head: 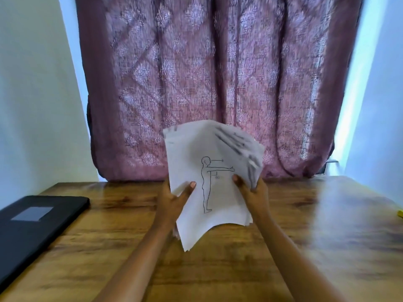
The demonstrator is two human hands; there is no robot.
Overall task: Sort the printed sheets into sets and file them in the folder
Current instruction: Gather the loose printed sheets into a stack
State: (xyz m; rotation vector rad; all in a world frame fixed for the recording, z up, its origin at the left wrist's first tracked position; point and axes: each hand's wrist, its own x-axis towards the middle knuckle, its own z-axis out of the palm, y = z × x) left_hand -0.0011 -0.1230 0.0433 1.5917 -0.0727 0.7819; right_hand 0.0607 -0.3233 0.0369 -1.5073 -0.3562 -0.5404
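Paper, white: printed sheets (220, 199) being held upright over the wooden table (305, 225) | left hand (174, 197) pinching the left edge, thumb in front | right hand (253, 192) gripping the fanned, blurred right edge | handling: light, floppy, slippery, probably needing both side edges held | black folder (37, 221) lying closed, far left.

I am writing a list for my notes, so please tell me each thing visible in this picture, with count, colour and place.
printed sheets: one stack, white, held up above the table; front sheet shows a line-drawn standing figure
folder: one, black, flat on the table, far left
table: one, brown wood, foreground
curtain: one, patterned dusky pink, behind the table
small object: one, yellow, table's right edge, cut off
left hand: grips the stack's left side
right hand: grips its right side
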